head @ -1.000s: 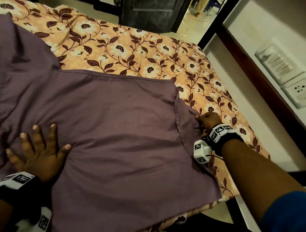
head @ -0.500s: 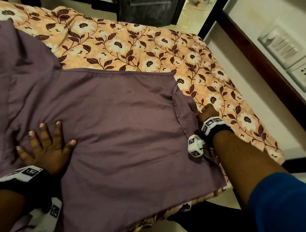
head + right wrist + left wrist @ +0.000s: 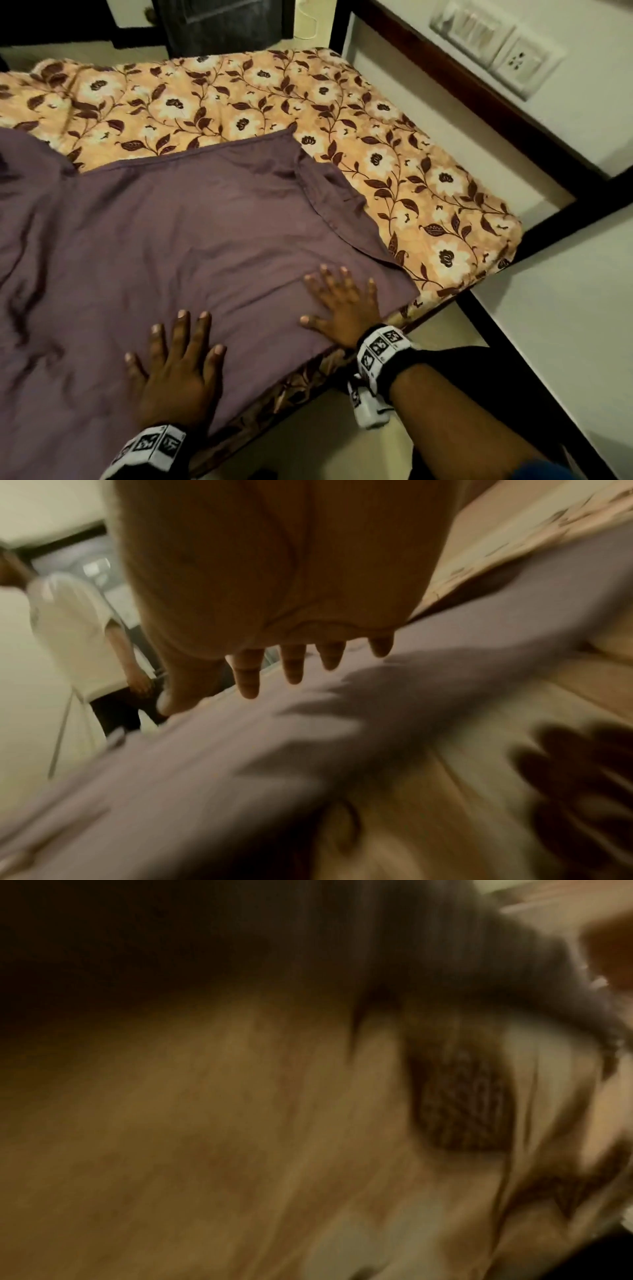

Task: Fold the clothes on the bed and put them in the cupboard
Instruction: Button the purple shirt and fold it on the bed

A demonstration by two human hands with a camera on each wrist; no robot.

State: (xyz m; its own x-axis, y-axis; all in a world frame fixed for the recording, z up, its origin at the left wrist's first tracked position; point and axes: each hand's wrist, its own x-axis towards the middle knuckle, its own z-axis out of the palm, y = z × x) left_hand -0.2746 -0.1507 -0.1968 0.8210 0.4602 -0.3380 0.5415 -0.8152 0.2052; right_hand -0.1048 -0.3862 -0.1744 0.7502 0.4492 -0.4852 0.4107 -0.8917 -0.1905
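**On the bed's near edge, two flat hands on a purple garment**

At the near edge of the bed (image 3: 445, 212), the left hand (image 3: 178, 380) lies palm down on the purple garment (image 3: 191, 233), fingers straight and spread, gripping nothing. Just to its right and slightly farther in, the right hand (image 3: 346, 308) rests flat on the same cloth near its lower right corner, fingers splayed and holding nothing; the right wrist view shows those fingers (image 3: 294, 666) extended over the fabric. The garment stretches away from both hands, spread across the floral bedsheet, with an overlapping panel along its right side. Beyond it the bare sheet runs to the far end. A switch panel (image 3: 496, 48) sits on the wall at right. The left wrist view is too blurred to read.
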